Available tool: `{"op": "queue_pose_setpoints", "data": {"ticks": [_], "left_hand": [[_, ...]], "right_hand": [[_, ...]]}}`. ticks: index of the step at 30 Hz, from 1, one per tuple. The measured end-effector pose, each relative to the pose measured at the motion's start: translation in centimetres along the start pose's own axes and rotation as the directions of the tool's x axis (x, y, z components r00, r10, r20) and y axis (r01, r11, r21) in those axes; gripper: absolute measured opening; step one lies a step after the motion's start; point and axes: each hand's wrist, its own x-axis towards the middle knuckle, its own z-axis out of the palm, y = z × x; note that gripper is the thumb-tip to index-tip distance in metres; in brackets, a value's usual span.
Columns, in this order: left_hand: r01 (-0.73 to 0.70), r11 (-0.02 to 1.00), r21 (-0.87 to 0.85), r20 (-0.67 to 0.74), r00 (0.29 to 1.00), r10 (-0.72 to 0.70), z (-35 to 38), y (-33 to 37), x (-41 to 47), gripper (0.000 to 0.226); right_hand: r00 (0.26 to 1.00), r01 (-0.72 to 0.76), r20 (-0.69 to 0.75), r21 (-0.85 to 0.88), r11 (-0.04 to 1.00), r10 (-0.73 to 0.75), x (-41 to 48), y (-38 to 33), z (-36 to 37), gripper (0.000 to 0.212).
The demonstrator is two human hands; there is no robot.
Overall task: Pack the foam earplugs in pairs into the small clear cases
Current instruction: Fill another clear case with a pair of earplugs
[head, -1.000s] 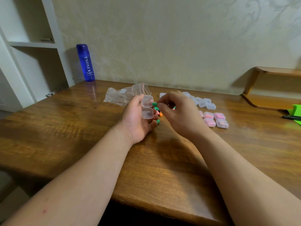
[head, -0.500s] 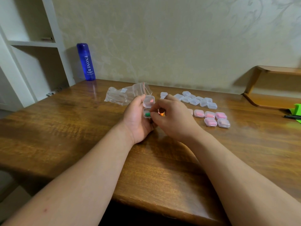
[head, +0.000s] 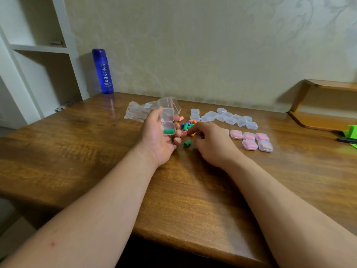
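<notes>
The right hand covers part of the earplug pile; whether it pinches one is indeterminate. The left hand hides the open case's underside. The frame edge crops the green object.

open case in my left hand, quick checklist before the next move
1. Case open, lid up, held in the left hand: ok.
2. Pair in the case complete: not ok, only one green plug inside.
3. Matching plug near: ok, a loose green plug lies on the table between the hands.
4. Right hand holding a plug: cannot tell; its fingertips are at the pile, by an orange plug.
5. Empty cases left: ok, a cluster at the back.
</notes>
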Motion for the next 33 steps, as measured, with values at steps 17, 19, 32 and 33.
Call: {"op": "queue_pose_setpoints", "data": {"ticks": [17, 19, 32, 33], "left_hand": [[0.052, 0.997, 0.052, 0.06, 0.997, -0.055, 0.0, -0.2, -0.2, 0.056], [0.071, 0.993, 0.09, 0.085, 0.993, -0.079, 0.2, -0.4, -0.4, 0.056], [0.051, 0.984, 0.169, 0.234, 0.968, -0.091, 0.2, -1.1, -0.2, 0.061], [0.05, 0.984, 0.169, 0.237, 0.967, -0.09, 0.2, -1.1, -0.2, 0.061]], "right_hand": [[0.993, -0.067, -0.094, 0.082, 0.994, 0.074, 0.9, -0.5, -0.3, 0.02], [0.977, -0.077, -0.181, 0.176, 0.981, 0.109, 1.0, -0.4, -0.5, 0.02], [0.971, 0.144, -0.215, 0.172, 0.974, -0.106, -0.4, -2.4, -0.1, 0.01], [0.972, 0.142, -0.208, 0.169, 0.975, -0.106, -0.4, -2.5, -0.1, 0.01]]}}
